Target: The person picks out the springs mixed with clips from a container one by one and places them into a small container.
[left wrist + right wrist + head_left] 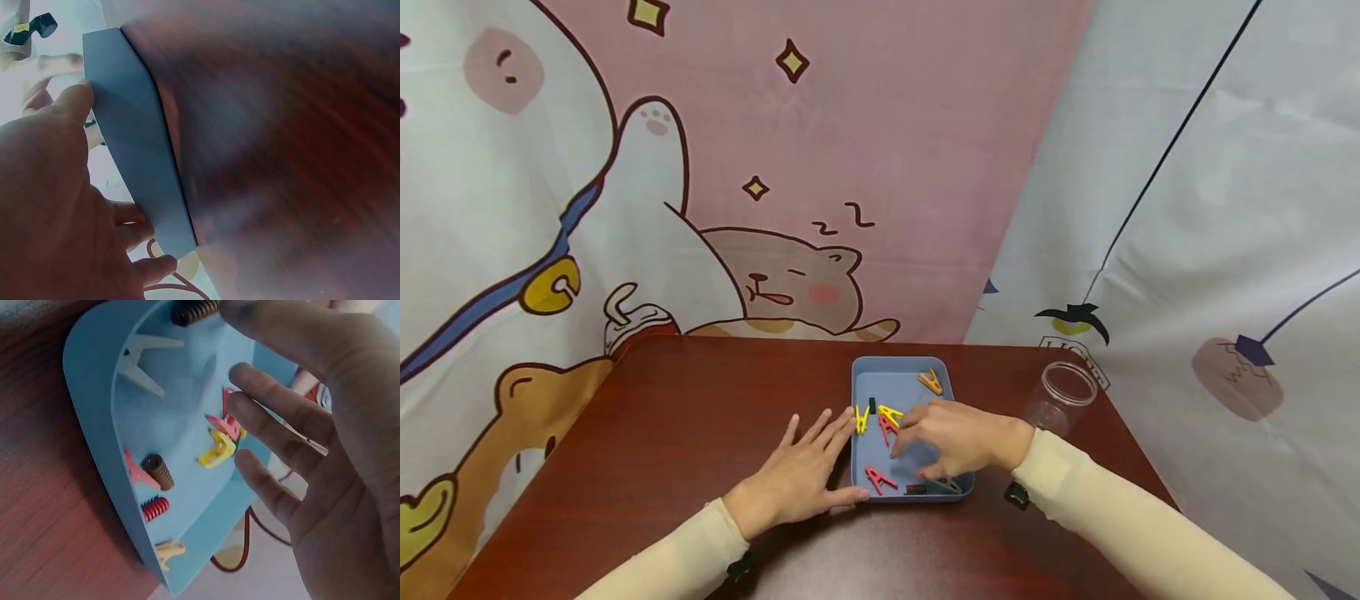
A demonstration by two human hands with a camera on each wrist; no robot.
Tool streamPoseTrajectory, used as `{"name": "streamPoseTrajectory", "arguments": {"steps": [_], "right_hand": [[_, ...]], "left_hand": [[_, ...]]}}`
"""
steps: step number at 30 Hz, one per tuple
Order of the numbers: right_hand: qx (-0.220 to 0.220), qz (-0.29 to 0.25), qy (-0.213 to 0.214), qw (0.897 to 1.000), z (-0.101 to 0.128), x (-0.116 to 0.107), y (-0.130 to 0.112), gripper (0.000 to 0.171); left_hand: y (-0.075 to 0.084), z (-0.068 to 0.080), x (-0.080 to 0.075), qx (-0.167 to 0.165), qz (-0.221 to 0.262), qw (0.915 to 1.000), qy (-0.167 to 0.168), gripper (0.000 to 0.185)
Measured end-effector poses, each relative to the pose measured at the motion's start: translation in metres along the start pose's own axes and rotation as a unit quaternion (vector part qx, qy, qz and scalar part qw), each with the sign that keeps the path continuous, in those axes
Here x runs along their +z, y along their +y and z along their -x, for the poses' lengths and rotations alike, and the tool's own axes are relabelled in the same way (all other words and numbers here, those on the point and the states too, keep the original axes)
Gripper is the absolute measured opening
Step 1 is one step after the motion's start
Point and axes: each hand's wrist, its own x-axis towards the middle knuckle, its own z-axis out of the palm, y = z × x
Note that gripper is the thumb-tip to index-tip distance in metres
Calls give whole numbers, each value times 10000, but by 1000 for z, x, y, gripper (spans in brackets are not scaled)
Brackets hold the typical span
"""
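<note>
A blue-grey tray holds several clothespins and springs. My left hand rests on its left side with fingers spread; in the left wrist view the fingertips lie along the tray's outer wall. Over the tray's right half is my right hand, fingers loosely bent and nothing between them. Its thumb tip overlaps a dark spring in the right wrist view. Near it lie a pale grey clothespin, a brown spring and a red spring. Yellow clothespins, a red clothespin and an orange clothespin also show.
A clear, open-topped jar stands on the brown table, right of the tray and beyond my right wrist. A cartoon-printed cloth hangs behind the table.
</note>
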Motion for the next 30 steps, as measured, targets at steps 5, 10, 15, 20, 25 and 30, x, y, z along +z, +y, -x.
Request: {"name": "streamPoseTrajectory", "arguments": {"steps": [5, 10, 15, 20, 25, 30], "right_hand": [[-271, 145, -737, 9968, -9, 4, -7, 44], [-678, 553, -977, 9914, -17, 3, -12, 55], [-1001, 897, -1047, 9854, -24, 7, -14, 53], [-1165, 1065, -870, 9836, -31, 15, -12, 39], [-1361, 1078, -616, 9829, -40, 18, -14, 38], [-1162, 995, -529, 9868, -45, 20, -12, 38]], "left_hand": [[1, -2, -1, 37, -28, 10000, -9, 112], [1, -1, -1, 16, -46, 10000, -2, 111], [3, -1, 0, 48, -19, 10000, 1, 111], [3, -2, 1, 62, -99, 9999, 42, 113], [1, -2, 1, 25, -70, 10000, 24, 112], [0, -1, 1, -35, 10, 10000, -18, 112]]}}
